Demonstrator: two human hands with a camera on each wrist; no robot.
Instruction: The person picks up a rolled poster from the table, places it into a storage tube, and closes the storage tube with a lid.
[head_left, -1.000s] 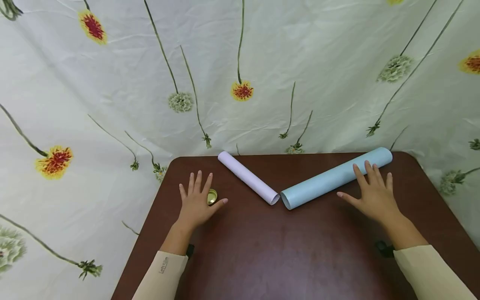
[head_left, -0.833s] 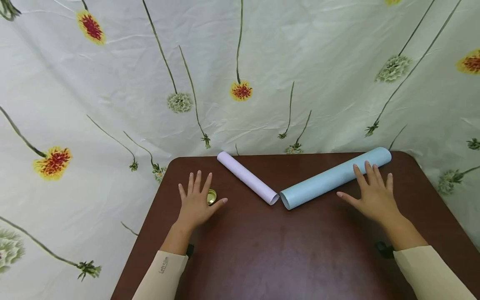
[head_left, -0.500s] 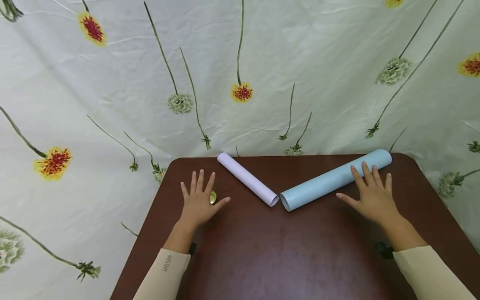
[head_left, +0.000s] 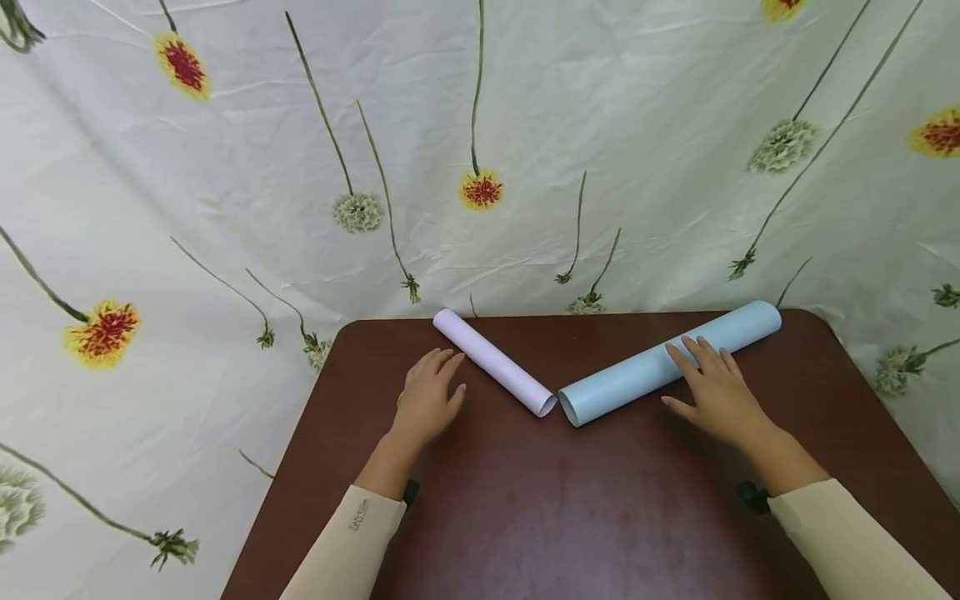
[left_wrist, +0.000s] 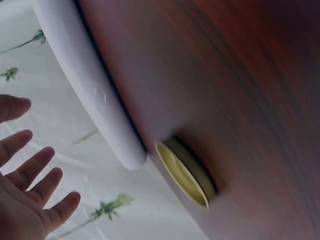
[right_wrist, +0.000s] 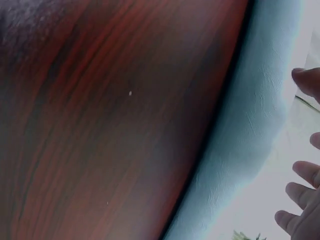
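Lilac tube (head_left: 495,362) and blue tube (head_left: 622,385) lie slantwise towards the back of the table (head_left: 585,508), and, being round, either could roll if brushed. The right hand (head_left: 716,402), fingers spread and holding nothing, has its tips over the blue tube, contact unclear; the left hand (head_left: 426,402), also empty with fingers loosely parted, hides nearly all of the yellow lid (left_wrist: 182,174) from the head view, so a blind sweep could knock it away.
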